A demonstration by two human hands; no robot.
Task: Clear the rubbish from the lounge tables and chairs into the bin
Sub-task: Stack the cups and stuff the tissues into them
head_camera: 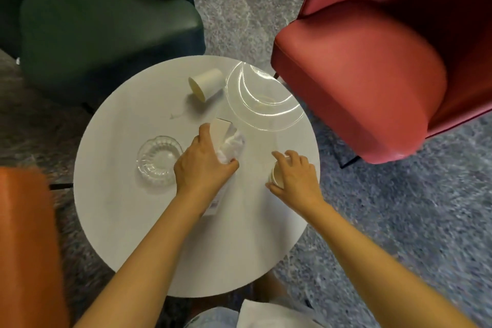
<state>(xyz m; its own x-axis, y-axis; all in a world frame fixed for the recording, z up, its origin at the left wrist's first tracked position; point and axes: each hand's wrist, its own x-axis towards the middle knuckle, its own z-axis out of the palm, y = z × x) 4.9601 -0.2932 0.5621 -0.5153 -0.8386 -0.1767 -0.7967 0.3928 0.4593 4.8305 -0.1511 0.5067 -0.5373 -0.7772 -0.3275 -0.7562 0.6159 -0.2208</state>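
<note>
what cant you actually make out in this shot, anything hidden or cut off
- Bin: not in the head view at all.
- Paper cup under the right hand: mostly covered by the fingers, contents unseen.
- White box: the left hand and the crumpled tissue hide most of it; label too small to read.
- Orange chair: blurred, cut by the left edge.
- Tipped cup: inside not visible.

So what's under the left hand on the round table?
The left hand grips crumpled white tissue over a white carton lying on the table. The carton's middle is hidden by hand and forearm.
</note>
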